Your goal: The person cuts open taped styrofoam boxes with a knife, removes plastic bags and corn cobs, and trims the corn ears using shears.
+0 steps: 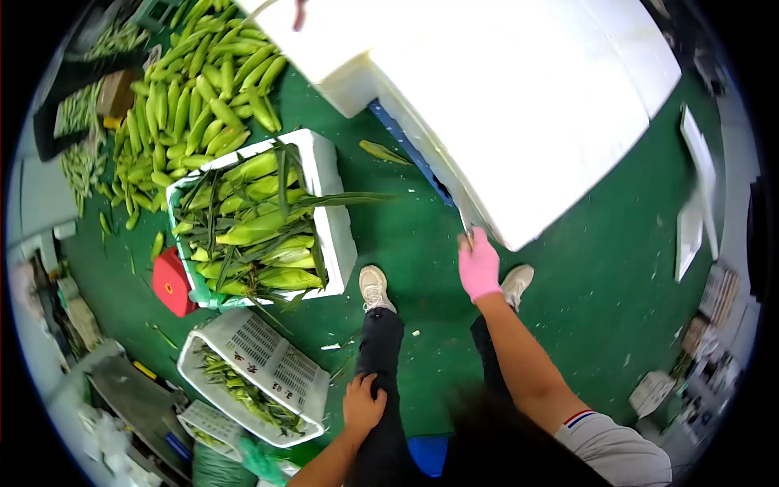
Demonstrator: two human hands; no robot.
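Note:
My left hand (365, 403), bare, rests on the dark trousers over my left knee with its fingers laid out and nothing held. On my right hand is a pink glove (479, 268); its fingers are closed round what looks like a small knife (466, 231), whose thin blade points up beside the white table's near corner. Most of the handle is hidden in the glove. Left of my feet stands a white foam box (341, 219) filled with unhusked corn cobs (264, 219) and long leaves.
A big heap of green corn (195, 97) lies on the green floor behind the box. The white-topped table (527, 97) fills the upper right. Nearby are a red stool (171, 284), a white crate (268, 365) of green leaves, and one loose cob (381, 152).

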